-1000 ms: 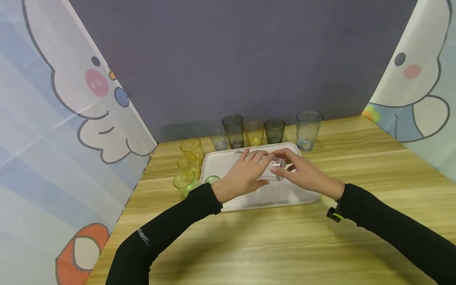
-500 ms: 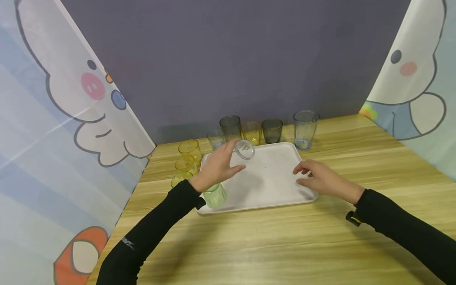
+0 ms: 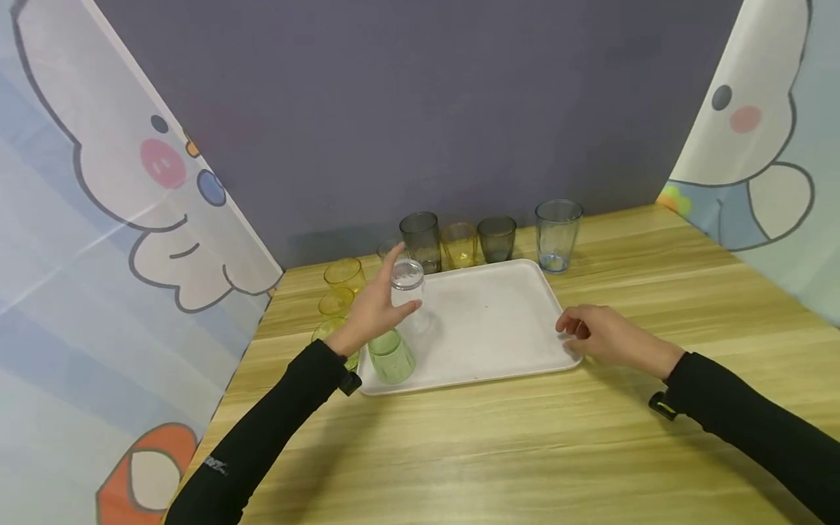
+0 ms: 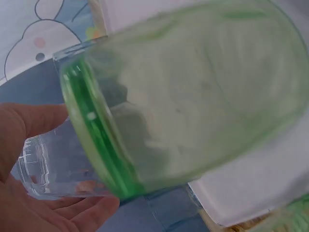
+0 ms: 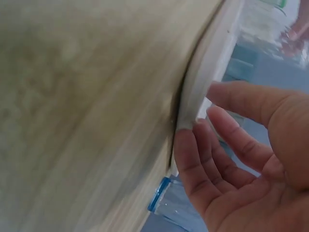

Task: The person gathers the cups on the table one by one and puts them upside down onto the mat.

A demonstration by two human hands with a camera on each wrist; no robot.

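Observation:
My left hand (image 3: 402, 284) grips a clear glass (image 3: 410, 293), held upside down at the left side of the white tray (image 3: 499, 321); I cannot tell whether its mouth touches the tray. In the left wrist view the clear glass (image 4: 50, 164) lies between my thumb and fingers (image 4: 99, 209). A green glass (image 3: 391, 356) stands upside down on the tray's near left corner, just below that hand, and fills the left wrist view (image 4: 193, 96). My right hand (image 3: 569, 334) rests at the tray's near right corner, its loosely curled fingers (image 5: 193, 145) touching the rim (image 5: 203, 92).
Behind the tray stand a tall grey glass (image 3: 420, 237), a yellow one (image 3: 458, 244), a short grey one (image 3: 496, 238) and a tall blue one (image 3: 558, 235). Yellow glasses (image 3: 344, 275) line the tray's left side. Cartoon curtains close both sides of the wooden table (image 3: 499, 452).
Both hands held the clear glass over the tray. The right hand let go and drew back to the near right corner; the left hand carried the glass left and turned it mouth down.

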